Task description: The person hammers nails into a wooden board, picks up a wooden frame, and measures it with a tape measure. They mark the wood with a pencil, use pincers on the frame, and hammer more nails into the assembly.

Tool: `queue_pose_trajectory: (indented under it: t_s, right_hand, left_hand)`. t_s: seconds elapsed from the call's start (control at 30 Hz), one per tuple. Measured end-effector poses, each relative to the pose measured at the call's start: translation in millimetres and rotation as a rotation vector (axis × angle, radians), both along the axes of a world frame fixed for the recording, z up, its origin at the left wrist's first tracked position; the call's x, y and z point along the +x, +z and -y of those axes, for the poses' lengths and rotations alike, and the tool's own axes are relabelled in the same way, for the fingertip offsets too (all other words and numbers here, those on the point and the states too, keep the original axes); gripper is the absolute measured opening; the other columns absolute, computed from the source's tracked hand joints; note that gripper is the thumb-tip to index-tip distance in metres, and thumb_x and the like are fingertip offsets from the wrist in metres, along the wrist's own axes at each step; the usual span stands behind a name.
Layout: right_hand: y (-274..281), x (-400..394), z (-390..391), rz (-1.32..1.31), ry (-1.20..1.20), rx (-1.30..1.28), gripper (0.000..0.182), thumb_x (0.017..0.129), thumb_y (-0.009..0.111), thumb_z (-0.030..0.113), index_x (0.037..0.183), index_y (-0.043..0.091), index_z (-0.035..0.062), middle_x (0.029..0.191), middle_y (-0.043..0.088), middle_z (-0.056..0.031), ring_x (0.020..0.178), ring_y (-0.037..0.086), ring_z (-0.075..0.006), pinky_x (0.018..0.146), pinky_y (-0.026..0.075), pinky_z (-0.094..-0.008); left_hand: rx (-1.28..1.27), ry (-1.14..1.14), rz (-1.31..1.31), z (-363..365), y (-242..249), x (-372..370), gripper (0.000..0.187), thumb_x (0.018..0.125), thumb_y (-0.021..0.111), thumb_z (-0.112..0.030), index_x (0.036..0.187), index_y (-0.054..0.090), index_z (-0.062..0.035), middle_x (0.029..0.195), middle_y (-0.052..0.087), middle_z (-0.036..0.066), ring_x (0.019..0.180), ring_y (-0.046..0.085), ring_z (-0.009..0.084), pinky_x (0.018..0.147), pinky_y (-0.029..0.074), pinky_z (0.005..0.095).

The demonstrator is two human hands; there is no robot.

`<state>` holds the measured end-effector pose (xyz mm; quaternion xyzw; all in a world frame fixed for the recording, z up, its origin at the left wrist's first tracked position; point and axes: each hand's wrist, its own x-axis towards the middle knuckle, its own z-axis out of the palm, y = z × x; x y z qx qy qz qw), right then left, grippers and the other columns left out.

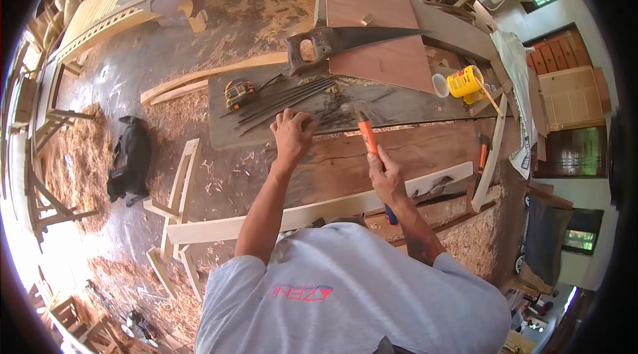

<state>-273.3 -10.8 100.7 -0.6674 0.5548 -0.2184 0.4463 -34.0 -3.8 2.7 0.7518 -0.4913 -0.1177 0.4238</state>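
Note:
My right hand (387, 174) is wrapped round the orange handle of a hammer (367, 129), whose head rests over the dark board (405, 103). To its left, my left hand (292, 133) is over the board's near edge with its fingers curled together; whether anything small is between them is hidden. Just beyond it, several thin dark rods (282, 103) lie side by side on the board. A yellow and black tape measure (239, 93) sits at the board's left. Farther back, a handsaw (325, 45) lies partly across a pinkish plywood sheet (379, 15).
A yellow container (465, 81) lies tipped at the right beside a white lid (440, 85). A long pale plank (319, 211) crosses in front of my body. Wooden frame legs (179, 194) and a black cloth (131, 161) are at the left, with wood shavings around.

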Motion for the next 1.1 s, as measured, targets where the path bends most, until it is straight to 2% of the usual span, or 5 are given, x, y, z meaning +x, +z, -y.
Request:
queue_pose_trajectory:
  t_s: [0.2, 0.67, 0.83, 0.93, 1.1]
  right_hand:
    - [-28, 7, 3, -0.059, 0.190, -0.131, 0.047, 0.102, 0.052, 0.037, 0.133, 0.054, 0.0018, 0.083, 0.063, -0.0221, 0.079, 0.064, -0.0248, 0.070, 0.050, -0.0381]
    - [8, -48, 25, -0.124, -0.155, -0.007, 0.036, 0.102, 0.052, 0.037, 0.100, 0.061, 0.0019, 0.060, 0.048, -0.0044, 0.057, 0.049, -0.0118, 0.052, 0.040, -0.0337]
    - [4, -34, 48, -0.243, -0.053, -0.343, 0.034, 0.101, 0.053, 0.037, 0.104, 0.061, 0.0039, 0.067, 0.055, -0.0145, 0.061, 0.055, -0.0273, 0.058, 0.043, -0.0385]
    - [-15, -27, 61, -0.154, -0.101, -0.107, 0.034, 0.100, 0.052, 0.037, 0.106, 0.061, 0.0047, 0.070, 0.056, -0.0187, 0.062, 0.055, -0.0351, 0.059, 0.043, -0.0413]
    - [-18, -25, 58, -0.119, -0.137, -0.178, 0.033, 0.101, 0.052, 0.035, 0.103, 0.061, 0.0036, 0.062, 0.051, -0.0106, 0.057, 0.051, -0.0191, 0.054, 0.041, -0.0379]
  left_hand:
    - [0.054, 0.059, 0.010, 2, 1, -5, 0.012, 0.079, 0.073, -0.022, 0.089, 0.072, -0.0146, 0.099, 0.060, 0.004, 0.101, 0.052, 0.0275, 0.088, 0.036, 0.0440]
    - [0.029, -0.125, 0.133, 36, -2, -34, 0.011, 0.080, 0.070, -0.016, 0.087, 0.072, -0.0080, 0.103, 0.059, 0.010, 0.103, 0.051, 0.0298, 0.088, 0.037, 0.0457]
    - [0.046, -0.168, 0.221, 37, 2, -33, 0.010, 0.084, 0.059, -0.008, 0.089, 0.066, -0.0035, 0.098, 0.058, 0.013, 0.098, 0.052, 0.0332, 0.085, 0.040, 0.0462]
    - [0.123, -0.180, 0.204, 32, 1, -26, 0.010, 0.085, 0.058, -0.008, 0.091, 0.064, -0.0024, 0.096, 0.060, 0.015, 0.096, 0.056, 0.0342, 0.083, 0.042, 0.0466]
    - [0.256, -0.162, 0.073, 21, 9, -4, 0.011, 0.088, 0.059, -0.010, 0.093, 0.064, -0.0023, 0.092, 0.061, 0.016, 0.093, 0.060, 0.0339, 0.084, 0.044, 0.0457]
